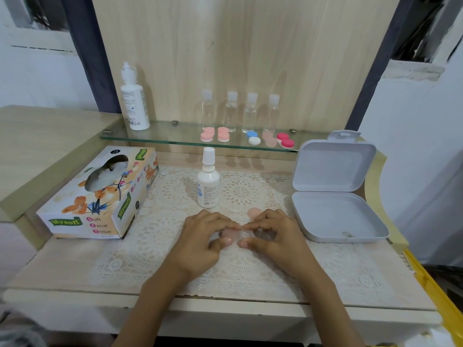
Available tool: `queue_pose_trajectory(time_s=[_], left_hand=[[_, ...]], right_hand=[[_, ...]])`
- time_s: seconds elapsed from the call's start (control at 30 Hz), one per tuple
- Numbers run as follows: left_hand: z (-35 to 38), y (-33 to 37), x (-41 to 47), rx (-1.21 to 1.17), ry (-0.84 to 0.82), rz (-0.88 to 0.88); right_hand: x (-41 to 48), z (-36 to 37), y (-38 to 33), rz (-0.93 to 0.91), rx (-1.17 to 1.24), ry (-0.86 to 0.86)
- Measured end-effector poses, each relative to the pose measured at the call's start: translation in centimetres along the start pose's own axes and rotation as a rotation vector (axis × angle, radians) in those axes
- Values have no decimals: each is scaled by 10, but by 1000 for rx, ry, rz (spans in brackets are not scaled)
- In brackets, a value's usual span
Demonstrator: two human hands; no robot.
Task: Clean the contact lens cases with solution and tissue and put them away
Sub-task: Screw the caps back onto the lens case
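Note:
Both hands meet over the lace mat at the table's middle. My left hand (200,236) and my right hand (273,234) pinch a clear contact lens case with a pale pink cap (231,233) between fingertips and thumbs. A loose pale pink cap (254,212) lies on the mat just beyond my right hand. A small white solution bottle (208,180) stands upright behind the hands. The tissue box (100,194) lies to the left. Several more lens cases (253,137) in pink, blue-white and red sit on the glass shelf.
An open grey storage box (335,216) sits at the right, lid raised. On the glass shelf (175,139) stand a tall white bottle (134,101) and several small clear bottles (231,111). A wooden panel rises behind the shelf.

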State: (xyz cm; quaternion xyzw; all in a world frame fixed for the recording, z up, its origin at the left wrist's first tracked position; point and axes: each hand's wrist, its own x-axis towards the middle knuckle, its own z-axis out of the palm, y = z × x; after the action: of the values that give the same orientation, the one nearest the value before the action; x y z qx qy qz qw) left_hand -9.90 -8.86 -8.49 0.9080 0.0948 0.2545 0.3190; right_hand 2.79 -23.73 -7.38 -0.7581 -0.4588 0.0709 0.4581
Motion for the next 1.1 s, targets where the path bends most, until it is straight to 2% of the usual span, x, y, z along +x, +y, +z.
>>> queue_pose_trajectory(time_s=[0.3,0.93,1.1], left_hand=[[-1,3,-3,79,57,-2],[-4,6,-3,32,48,-25],[-3,5,-4,48,48,-25]], right_hand=[[1,1,0,13,-12,-1],[-1,0,-5,26,-51,-3],[-3,-2,-7,-3,16,112]])
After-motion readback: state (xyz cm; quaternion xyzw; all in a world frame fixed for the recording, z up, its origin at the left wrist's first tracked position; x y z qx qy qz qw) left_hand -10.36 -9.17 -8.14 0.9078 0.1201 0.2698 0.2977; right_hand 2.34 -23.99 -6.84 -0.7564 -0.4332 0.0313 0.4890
